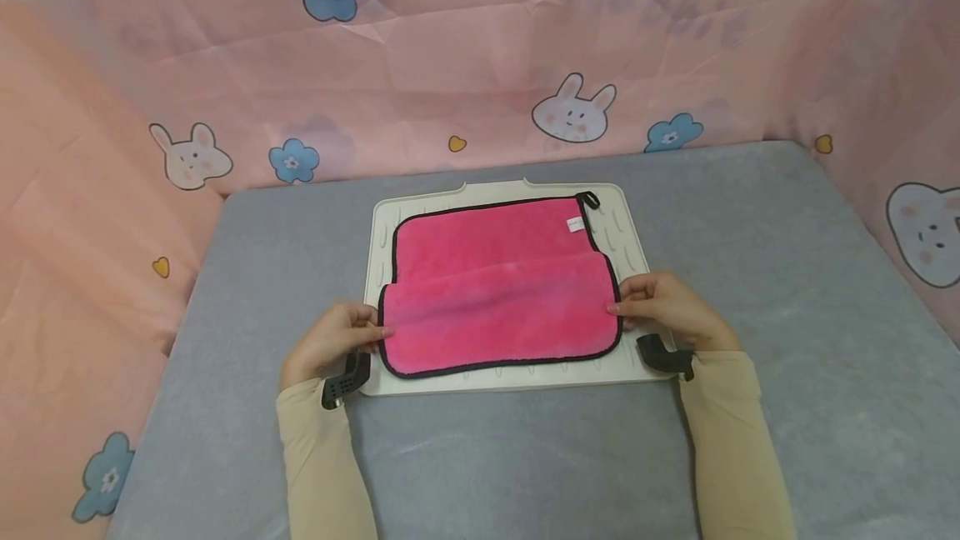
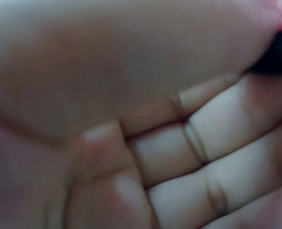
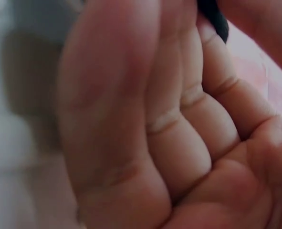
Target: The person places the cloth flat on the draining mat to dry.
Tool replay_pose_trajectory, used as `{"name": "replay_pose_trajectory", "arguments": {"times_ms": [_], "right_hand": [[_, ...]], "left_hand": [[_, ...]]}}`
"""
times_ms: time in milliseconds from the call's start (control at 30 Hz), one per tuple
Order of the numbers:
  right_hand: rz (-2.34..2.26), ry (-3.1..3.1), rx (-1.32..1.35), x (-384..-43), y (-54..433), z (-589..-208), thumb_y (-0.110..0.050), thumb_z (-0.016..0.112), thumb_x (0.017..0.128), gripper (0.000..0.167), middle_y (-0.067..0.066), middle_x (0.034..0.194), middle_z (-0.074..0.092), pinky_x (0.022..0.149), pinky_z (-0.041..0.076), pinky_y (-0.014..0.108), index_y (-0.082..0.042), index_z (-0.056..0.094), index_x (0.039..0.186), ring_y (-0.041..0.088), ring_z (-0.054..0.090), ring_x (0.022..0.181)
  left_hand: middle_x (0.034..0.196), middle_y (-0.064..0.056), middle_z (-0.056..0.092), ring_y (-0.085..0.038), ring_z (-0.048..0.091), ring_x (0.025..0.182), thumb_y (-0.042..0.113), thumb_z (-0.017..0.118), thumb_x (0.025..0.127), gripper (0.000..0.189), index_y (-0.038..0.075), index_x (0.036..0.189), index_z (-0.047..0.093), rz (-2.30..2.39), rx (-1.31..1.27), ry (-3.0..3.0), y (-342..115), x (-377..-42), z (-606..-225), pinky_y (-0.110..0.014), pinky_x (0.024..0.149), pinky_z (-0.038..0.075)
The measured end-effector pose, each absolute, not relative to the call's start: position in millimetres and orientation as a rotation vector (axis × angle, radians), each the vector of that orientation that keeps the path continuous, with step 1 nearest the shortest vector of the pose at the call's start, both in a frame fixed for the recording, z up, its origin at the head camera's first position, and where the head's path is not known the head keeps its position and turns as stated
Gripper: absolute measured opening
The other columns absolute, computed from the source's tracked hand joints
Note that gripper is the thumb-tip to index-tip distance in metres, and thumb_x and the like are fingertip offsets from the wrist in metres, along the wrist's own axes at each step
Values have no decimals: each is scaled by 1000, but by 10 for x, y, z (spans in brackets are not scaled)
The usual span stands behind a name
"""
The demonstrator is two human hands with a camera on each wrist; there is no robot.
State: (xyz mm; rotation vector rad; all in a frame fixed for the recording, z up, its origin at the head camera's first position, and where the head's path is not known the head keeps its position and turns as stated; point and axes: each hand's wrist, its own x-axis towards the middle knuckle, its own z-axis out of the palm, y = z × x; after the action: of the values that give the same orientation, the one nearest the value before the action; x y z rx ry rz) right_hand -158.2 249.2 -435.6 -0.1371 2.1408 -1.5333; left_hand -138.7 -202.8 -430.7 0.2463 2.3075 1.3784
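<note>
A pink towel [image 1: 495,315] with black edging lies on a cream ribbed tray [image 1: 517,380], its near part folded up so a raised fold crosses the middle. At the towel's left edge, my left hand [image 1: 333,340] pinches the black border, thumb on top. My right hand [image 1: 667,304] pinches the opposite edge the same way. In the left wrist view a bit of black edging [image 2: 276,55] shows at the fingertips. The right wrist view shows the edging [image 3: 214,19] between thumb and fingers. A black hanging loop [image 1: 590,200] and a white label [image 1: 575,224] mark the towel's far right corner.
The tray rests on a grey cloth-covered table [image 1: 525,457]. Behind and beside it hangs a pink curtain [image 1: 450,48] printed with rabbits and flowers. Black wrist devices [image 1: 347,380] sit at both beige sleeves [image 1: 322,457], close to the tray's near corners.
</note>
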Motion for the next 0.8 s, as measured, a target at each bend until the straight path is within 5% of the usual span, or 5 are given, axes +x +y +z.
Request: {"name": "replay_pose_trajectory", "arguments": {"times_ms": [800], "right_hand": [[-1421,2051,-322,-1570,2561,-4403,-6,66,86,19,6,63,62,59,54,30,8,57,76,13,60,57]], "left_hand": [[58,-4,61,-11,57,54,8,72,81,21,-7,69,64,1397,194,2090,-2057,-1364,-4323,-25,50,47]]}}
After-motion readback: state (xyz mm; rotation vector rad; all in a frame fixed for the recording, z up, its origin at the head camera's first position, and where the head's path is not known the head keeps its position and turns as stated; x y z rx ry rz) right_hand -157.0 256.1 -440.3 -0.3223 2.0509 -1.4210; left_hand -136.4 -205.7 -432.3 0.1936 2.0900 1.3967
